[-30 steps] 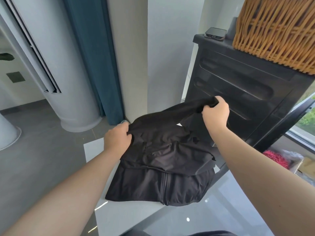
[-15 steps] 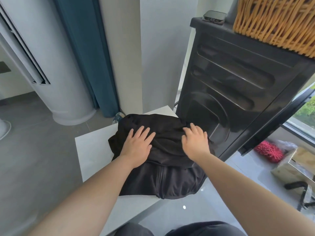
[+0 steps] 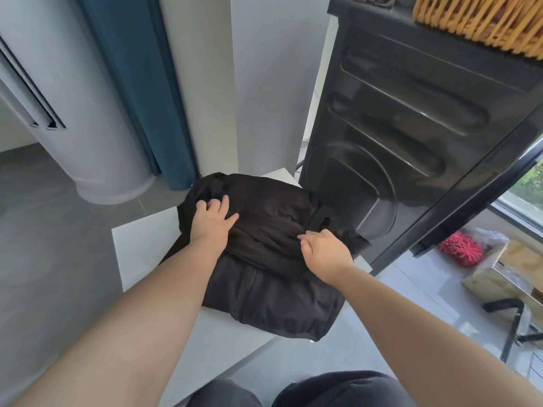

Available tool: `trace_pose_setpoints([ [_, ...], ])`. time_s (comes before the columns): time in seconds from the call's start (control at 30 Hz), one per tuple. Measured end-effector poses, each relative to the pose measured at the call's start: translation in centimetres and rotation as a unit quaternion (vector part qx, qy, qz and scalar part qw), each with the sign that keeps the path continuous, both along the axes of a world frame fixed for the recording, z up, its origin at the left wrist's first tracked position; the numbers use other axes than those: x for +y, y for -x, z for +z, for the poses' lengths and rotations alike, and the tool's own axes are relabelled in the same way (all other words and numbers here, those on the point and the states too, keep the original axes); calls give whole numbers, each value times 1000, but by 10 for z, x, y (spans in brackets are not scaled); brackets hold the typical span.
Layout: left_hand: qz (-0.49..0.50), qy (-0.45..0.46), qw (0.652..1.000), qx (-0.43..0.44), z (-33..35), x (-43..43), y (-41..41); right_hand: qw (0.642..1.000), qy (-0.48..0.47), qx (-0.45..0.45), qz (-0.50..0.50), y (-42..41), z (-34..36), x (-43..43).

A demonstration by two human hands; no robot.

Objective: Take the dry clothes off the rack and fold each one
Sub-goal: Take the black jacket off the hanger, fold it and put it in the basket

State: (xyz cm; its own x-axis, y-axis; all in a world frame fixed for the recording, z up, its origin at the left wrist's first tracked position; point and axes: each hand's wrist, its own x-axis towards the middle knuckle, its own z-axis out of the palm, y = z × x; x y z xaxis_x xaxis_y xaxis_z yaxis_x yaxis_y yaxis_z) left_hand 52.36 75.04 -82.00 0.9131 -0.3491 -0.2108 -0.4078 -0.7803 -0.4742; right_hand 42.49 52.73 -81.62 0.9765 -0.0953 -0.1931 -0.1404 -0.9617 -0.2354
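A black zip jacket point(image 3: 273, 298) lies folded in a bundle on a small white table point(image 3: 141, 248) in front of me. My left hand point(image 3: 211, 223) is on its upper left part, fingers curled into the fabric near the edge. My right hand point(image 3: 326, 255) is on the right side of the bundle, its fingertips pinching a fold of the cloth. The zip runs down the lower half of the jacket, which hangs slightly over the table's near right edge. No drying rack is in view.
A black washing machine point(image 3: 411, 142) stands right behind the table, with a wicker basket point(image 3: 482, 22) on top. A teal curtain point(image 3: 141, 83) and a round grey column point(image 3: 73, 113) are at the left. A red bundle point(image 3: 461, 249) and a box point(image 3: 505, 274) lie on the floor at right.
One second ago both hands held the jacket's top up. They then pressed it flat. Now the left hand has shifted to the left edge and both hands curl into the fabric.
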Motion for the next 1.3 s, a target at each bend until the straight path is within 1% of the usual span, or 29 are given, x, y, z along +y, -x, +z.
trace_pose_setpoints([
  [0.03,7,3,1000,-19,4,-7,0,1000,-28,-7,-10,-1,3,-1],
  [0.07,17,35,999,-29,7,-14,3,999,-29,-12,-2,-3,5,-4],
  [0.1,30,88,995,-29,9,-20,7,999,6,-25,32,-4,5,-8],
  [0.17,47,210,976,-19,11,-34,24,990,96,-40,97,-7,-1,-18],
  [0.23,54,293,955,3,10,-48,45,990,113,11,88,-9,-3,-26],
  [0.27,67,307,949,37,8,-53,55,990,109,51,78,-10,-6,-29],
  [0.3,83,299,947,86,3,-57,64,988,104,88,70,-11,-8,-30],
  [0.33,92,268,950,130,-4,-58,70,987,102,103,65,-10,-10,-31],
  [0.37,87,234,956,155,-11,-56,72,987,114,95,67,-7,-11,-30],
  [0.43,50,200,964,169,-18,-47,66,983,153,53,81,-3,-9,-25],
  [0.5,5,184,967,175,-17,-38,55,979,181,24,95,4,-5,-21],
  [0.6,-55,126,977,161,-8,-31,39,978,189,19,90,15,0,-16],
  [0.7,-71,81,987,123,1,-27,35,981,163,32,99,25,8,-9],
  [0.77,-60,58,992,90,4,-29,42,986,119,59,99,34,12,-3],
  [0.8,-53,60,994,68,5,-32,47,988,99,74,91,35,14,-1],
  [0.87,-61,106,992,16,10,-41,64,989,86,83,89,40,15,3],
  [0.93,-87,160,983,-2,13,-46,82,987,101,39,120,46,12,3],
  [1.03,-93,208,972,54,7,-42,104,969,94,-70,219,65,9,-3],
  [1.07,-84,222,969,71,5,-38,109,955,84,-93,270,74,8,-5],
  [1.1,-78,235,965,81,3,-35,112,941,84,-93,313,82,6,-7],
  [1.13,-76,242,963,87,1,-32,116,933,94,-67,341,90,4,-8],
  [1.17,-74,245,962,93,-1,-30,119,931,109,-26,347,95,0,-9],
  [1.23,-61,245,962,104,-4,-29,126,935,138,43,324,101,-8,-12],
  [1.3,-32,239,963,125,-6,-30,134,935,169,62,307,101,-15,-10],
])
